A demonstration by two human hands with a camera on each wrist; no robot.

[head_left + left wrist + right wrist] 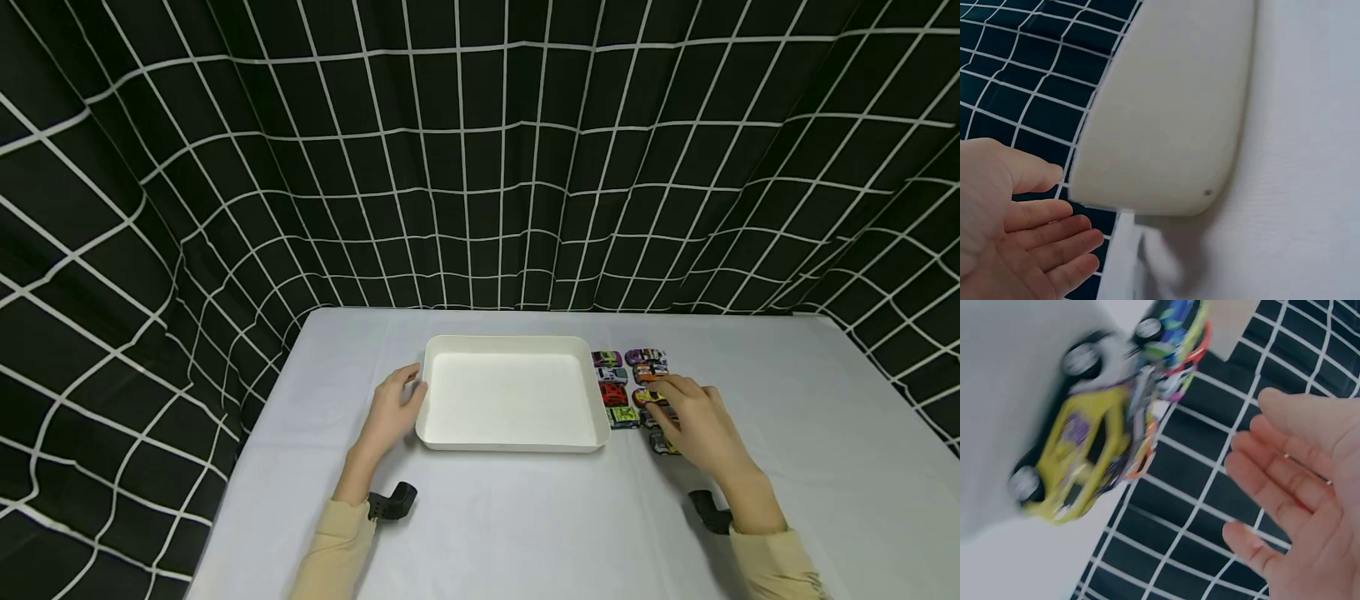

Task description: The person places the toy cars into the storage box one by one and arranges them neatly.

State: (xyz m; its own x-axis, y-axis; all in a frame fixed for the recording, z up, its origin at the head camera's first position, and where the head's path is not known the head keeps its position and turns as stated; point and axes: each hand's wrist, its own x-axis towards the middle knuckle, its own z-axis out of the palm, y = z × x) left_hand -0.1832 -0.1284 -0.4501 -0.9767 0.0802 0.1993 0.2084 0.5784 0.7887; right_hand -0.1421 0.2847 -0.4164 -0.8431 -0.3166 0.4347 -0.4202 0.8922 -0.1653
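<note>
By the left edge of a shallow white tray (512, 400), my left hand (392, 410) has its fingers loosely spread and holds nothing. The left wrist view shows the tray's outer wall (1166, 112) just beyond those fingertips. Over two columns of small toy cars right of the tray hovers my right hand (699, 423), thumb apart from the fingers. Its fingertips overlap a yellow-and-red toy car (645, 397) in the head view, and it partly hides the cars below. From the right wrist, a yellow toy car (1085, 440) appears blurred, apart from the relaxed, empty fingers.
Nearest the tray's right wall are a red car (612, 395), a lime car (622, 417) and a pale blue car (612, 375). A purple-and-white car (646, 357) tops the outer column. Behind the white-covered table (517, 525) hangs a black grid-patterned curtain (495, 158).
</note>
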